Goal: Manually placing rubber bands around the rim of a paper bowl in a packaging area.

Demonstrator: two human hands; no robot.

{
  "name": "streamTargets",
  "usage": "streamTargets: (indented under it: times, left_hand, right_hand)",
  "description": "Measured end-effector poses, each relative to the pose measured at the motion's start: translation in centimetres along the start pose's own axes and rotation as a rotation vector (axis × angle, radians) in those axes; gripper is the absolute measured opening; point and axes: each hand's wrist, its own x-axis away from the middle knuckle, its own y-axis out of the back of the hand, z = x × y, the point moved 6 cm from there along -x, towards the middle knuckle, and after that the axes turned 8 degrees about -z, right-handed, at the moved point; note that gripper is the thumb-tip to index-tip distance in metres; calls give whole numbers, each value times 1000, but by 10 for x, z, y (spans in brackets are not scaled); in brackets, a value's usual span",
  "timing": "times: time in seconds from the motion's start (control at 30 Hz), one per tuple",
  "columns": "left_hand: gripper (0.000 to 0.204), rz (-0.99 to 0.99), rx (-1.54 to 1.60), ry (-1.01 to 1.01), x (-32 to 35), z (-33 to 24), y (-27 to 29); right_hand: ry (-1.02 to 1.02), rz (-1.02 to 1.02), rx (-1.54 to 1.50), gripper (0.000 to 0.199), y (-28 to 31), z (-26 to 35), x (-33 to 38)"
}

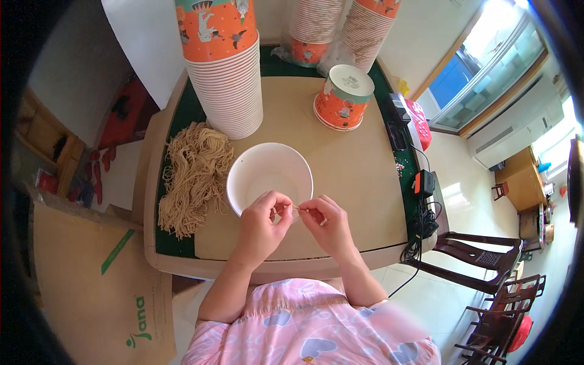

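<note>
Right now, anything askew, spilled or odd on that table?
Nothing spilled or damaged. One cup sits upside down, apart from the upright stacks. The strings lie in a loose heap that runs up to the table edge on the left. Both hands, left hand and right hand, pinch a thin string at the rim of the bowl.

Square table (365, 182) with a tan sheet over a dark green top and a pale wooden rim carries everything. On it: an open white paper bowl (269, 173) near the front edge, a heap of tan string loops (193, 176) at the left just beside the bowl, a tall stack of nested white-rimmed paper bowls with an orange printed one on top (224, 67) behind the heap, and a short upside-down stack of orange printed paper bowls (342, 97) back right. More bagged stacks of orange bowls (340, 30) stand along the far edge, and dark boxes with black cables (420, 194) sit on the right edge.
</note>
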Motion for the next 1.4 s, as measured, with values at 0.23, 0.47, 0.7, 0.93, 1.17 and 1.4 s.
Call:
streamTargets:
  times: [0.23, 0.47, 0.7, 0.93, 1.17, 1.4]
  left_hand:
    - [14, 146, -101, -28, -3, -9, -7]
    - [12, 127, -127, -109, -2, -7, -10]
    - [10, 136, -82, -106, -3, -7, -11]
    - [12, 127, -102, -91, -2, -7, -10]
    - [13, 159, -76, -55, -5, -10, -10]
    - [12, 98, -72, -71, -4, -4, -8]
  right_hand:
    - [-7, 1, 15, 7, 0, -2, -1]
    - [24, -1, 47, 8, 3, 2, -1]
    - [27, -10, 46, 8, 3, 0, 0]
    - [24, -5, 67, 8, 4, 5, -1]
    - [35, -11, 63, 8, 5, 2, 0]
    - [41, -12, 64, 8, 6, 4, 0]
